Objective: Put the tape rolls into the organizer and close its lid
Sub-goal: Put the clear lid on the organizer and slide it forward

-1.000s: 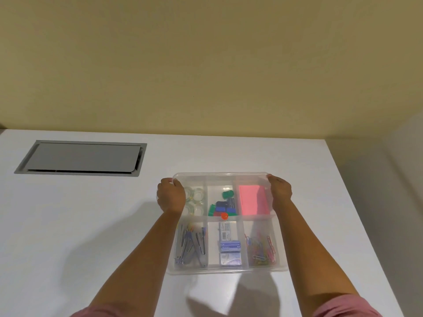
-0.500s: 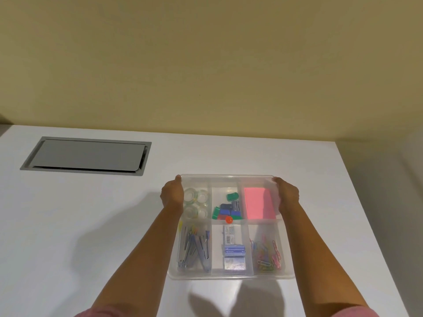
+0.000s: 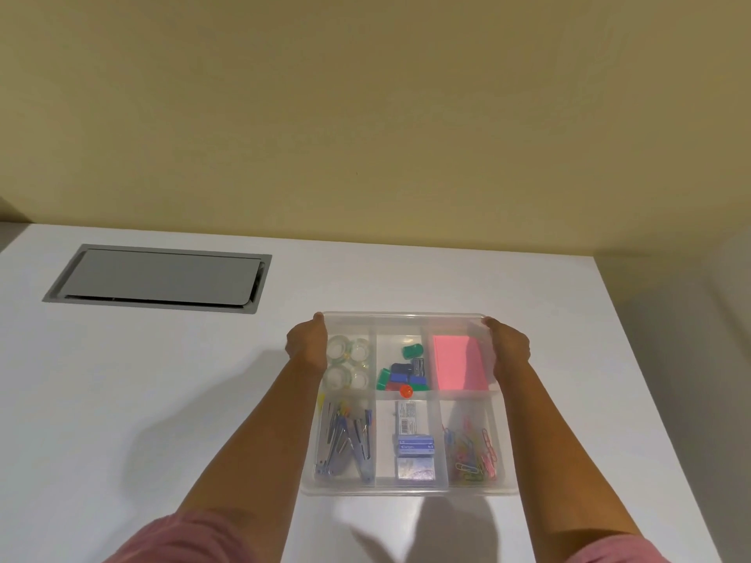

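A clear plastic organizer [image 3: 408, 487] lies on the white table, with its transparent lid flat over the six compartments. Several clear tape rolls [image 3: 347, 361] sit in the far left compartment under the lid. My left hand [image 3: 307, 343] is curled around the organizer's far left corner. My right hand [image 3: 508, 347] grips the far right corner beside the pink notes [image 3: 459, 367]. Both forearms run along the organizer's two sides.
The other compartments hold coloured clips [image 3: 402, 375], staple boxes [image 3: 414, 444], paper clips [image 3: 471, 453] and metal staple removers [image 3: 345, 440]. A grey hatch [image 3: 158, 278] is set into the table at the far left. The table's right edge [image 3: 650, 379] is close to the organizer.
Both hands stay on the organizer's far corners. The organizer and hands sit a little further right in the view than a second ago.
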The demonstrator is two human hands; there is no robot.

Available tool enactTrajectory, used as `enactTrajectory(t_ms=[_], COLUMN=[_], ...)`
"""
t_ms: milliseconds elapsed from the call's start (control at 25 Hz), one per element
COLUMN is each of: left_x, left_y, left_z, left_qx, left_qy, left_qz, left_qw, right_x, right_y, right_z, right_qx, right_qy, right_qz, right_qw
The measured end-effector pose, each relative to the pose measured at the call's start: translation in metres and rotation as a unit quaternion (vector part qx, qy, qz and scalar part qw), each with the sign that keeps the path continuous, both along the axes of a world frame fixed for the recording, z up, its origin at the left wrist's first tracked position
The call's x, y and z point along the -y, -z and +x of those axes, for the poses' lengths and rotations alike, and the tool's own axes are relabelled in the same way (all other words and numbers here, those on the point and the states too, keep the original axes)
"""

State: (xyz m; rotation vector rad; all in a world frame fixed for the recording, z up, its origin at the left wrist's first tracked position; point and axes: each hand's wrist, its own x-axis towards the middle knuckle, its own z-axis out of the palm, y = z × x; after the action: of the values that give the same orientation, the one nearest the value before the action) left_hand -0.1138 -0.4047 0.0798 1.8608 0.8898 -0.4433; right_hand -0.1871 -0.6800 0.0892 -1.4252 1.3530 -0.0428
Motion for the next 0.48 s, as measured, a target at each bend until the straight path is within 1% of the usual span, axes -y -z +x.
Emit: enactTrajectory(t_ms=[40, 120, 240, 360, 480], left_x=[-0.002, -0.005, -0.008, -0.013, -0.022], left_y=[-0.001, -0.005, -0.009, -0.007, -0.006], left_z=[0.0, -0.001, -0.009, -0.026, -0.047], left_qx=[-0.01, -0.024, 0.005, 0.033, 0.036], left_qy=[0.001, 0.026, 0.093, 0.107, 0.098], left_qz=[-0.003, 0.024, 0.084, 0.084, 0.07], left_qw=[1.0, 0.999, 0.992, 0.99, 0.992], right_x=[0.0, 0.002, 0.004, 0.004, 0.0], right_y=[0.0, 0.003, 0.007, 0.006, 0.002], right_z=[-0.001, -0.005, -0.019, -0.042, -0.07], right_qx=[0.005, 0.017, 0.035, 0.066, 0.068], right_qy=[-0.002, -0.012, -0.062, -0.095, -0.115], right_qz=[-0.002, -0.004, -0.017, -0.009, 0.0], right_qw=[1.0, 1.0, 0.997, 0.993, 0.991])
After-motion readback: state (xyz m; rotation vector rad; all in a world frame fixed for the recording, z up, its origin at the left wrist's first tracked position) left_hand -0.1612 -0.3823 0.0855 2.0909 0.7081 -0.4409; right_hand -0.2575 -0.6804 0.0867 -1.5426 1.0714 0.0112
